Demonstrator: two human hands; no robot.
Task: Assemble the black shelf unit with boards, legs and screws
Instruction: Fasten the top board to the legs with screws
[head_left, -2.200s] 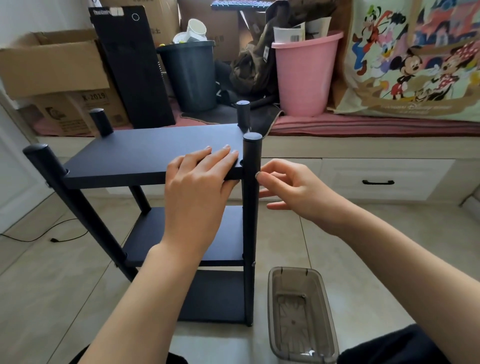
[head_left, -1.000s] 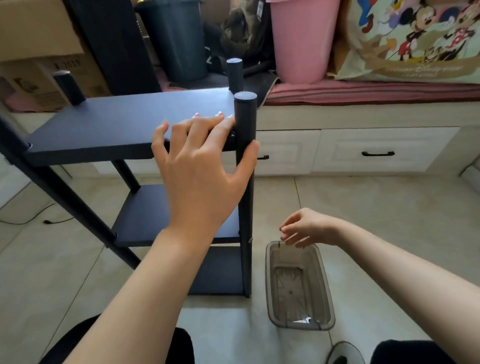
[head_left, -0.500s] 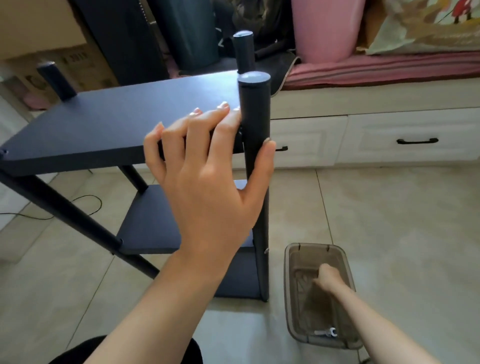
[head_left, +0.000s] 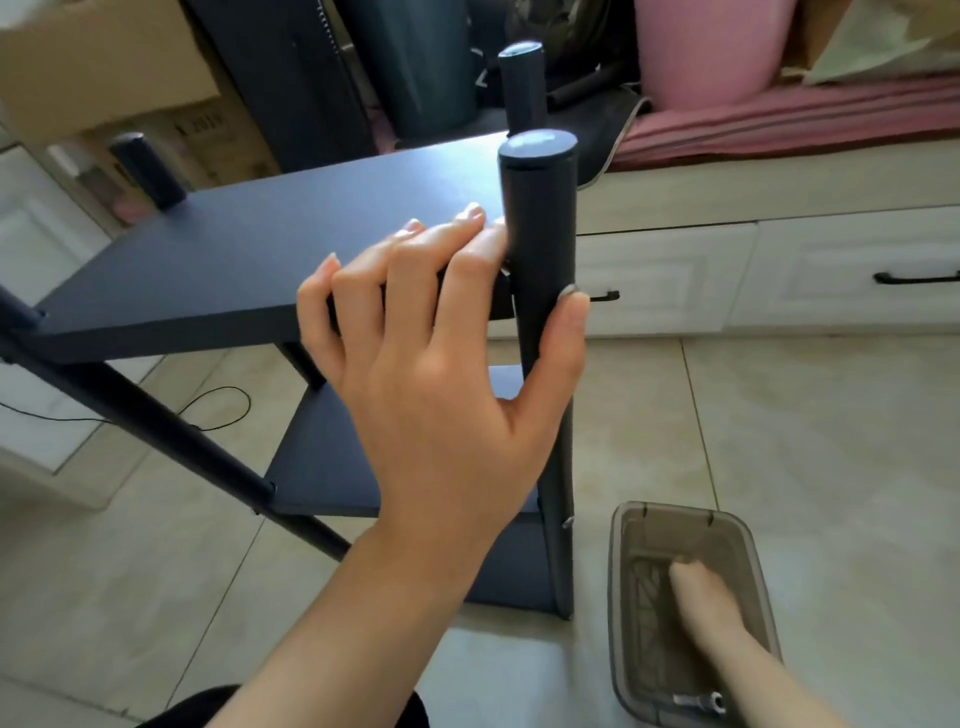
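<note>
Both hands split: left hand (head_left: 441, 374) still grips top board (head_left: 260, 244) and leg (head_left: 540, 249); right hand (head_left: 701, 603) has dropped into tray (head_left: 628, 597), fingers' state unclear, likely fetching a screw.

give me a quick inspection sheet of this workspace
surface: tiled floor, shelf unit standing on it
job's things: black shelf unit upright, three boards fitted; near leg; smoky plastic bin holding a small wrench
clutter: cardboard boxes, dark bin, pink bucket behind
grips: left hand grips top board and near leg; right hand inside bin, blurred
cables: thin black cable on floor
surroundings: white drawers
</note>
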